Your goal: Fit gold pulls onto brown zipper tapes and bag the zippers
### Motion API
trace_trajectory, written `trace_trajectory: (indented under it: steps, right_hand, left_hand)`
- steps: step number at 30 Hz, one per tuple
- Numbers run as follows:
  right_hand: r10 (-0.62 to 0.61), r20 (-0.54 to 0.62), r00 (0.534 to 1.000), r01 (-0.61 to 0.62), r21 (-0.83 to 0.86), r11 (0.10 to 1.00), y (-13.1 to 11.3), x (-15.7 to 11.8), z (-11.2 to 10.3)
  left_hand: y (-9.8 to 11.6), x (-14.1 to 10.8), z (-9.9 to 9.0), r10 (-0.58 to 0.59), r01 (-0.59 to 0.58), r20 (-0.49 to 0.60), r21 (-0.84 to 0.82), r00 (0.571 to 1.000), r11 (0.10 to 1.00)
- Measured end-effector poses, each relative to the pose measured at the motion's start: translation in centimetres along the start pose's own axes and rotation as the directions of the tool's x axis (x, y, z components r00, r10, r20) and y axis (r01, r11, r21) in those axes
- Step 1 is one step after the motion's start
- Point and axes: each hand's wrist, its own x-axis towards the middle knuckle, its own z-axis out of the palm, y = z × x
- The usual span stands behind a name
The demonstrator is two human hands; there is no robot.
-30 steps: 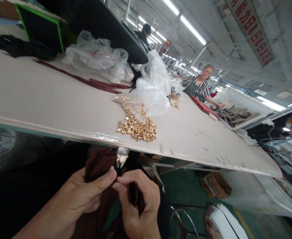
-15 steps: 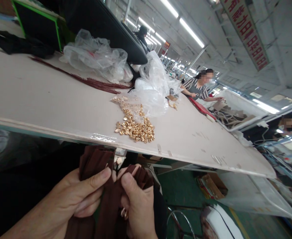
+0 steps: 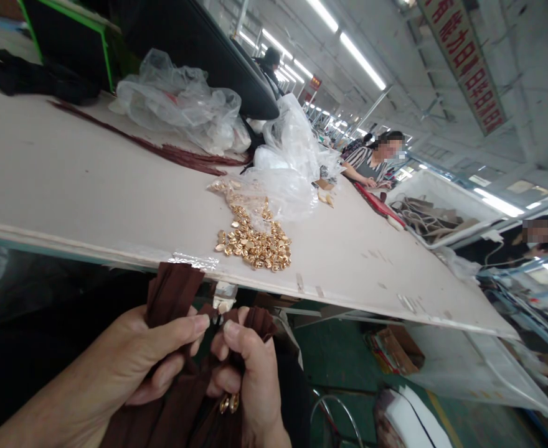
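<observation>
Dark brown zipper tapes (image 3: 174, 289) are bunched in my left hand (image 3: 155, 351), its thumb and forefinger pinched at their ends. My right hand (image 3: 250, 361) also grips a folded bunch of brown tape, thumb pressed on top. The fingertips of both hands are close together, just below a small whitish holder (image 3: 224, 295) fixed at the table edge. A few gold zipper sliders (image 3: 230, 403) show beneath the curled fingers of my right hand. More tape hangs down between the hands. Beyond them, a pile of gold zipper sliders (image 3: 258, 246) lies on the table.
The pale table (image 3: 91, 186) runs across in front. Clear plastic bags (image 3: 288, 168), a strand of brown tape (image 3: 162, 149) and a black-and-green box (image 3: 68, 43) are on it. A co-worker (image 3: 372, 162) sits beyond, beside a white bin (image 3: 442, 193). A metal stool (image 3: 337, 410) stands below right.
My fingertips have drawn closer together and the tape in my left hand stands a little higher. My right hand has shifted slightly left. The co-worker's hands have come together.
</observation>
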Motion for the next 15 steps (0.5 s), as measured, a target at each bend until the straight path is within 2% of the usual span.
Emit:
trace_trajectory:
  steps: [6, 11, 15]
  right_hand:
    - [-0.012, 0.015, 1.0, 0.012, -0.005, 1.0, 0.1, 0.3, -0.1]
    - [-0.018, 0.013, 1.0, 0.018, -0.004, 1.0, 0.1, 0.5, 0.2]
    - [-0.033, -0.001, 0.999, 0.033, 0.023, 0.999, 0.4, 0.7, 0.4]
  left_hand:
    - [0.8, -0.2, 0.7, 0.02, -0.02, -0.008, 0.003, 1.0, 1.0]
    - [0.0, 0.5, -0.1, -0.018, 0.018, 0.018, -0.001, 1.0, 1.0]
    - [-0.6, 0.8, -0.3, 0.001, -0.001, 0.012, 0.014, 1.0, 1.0]
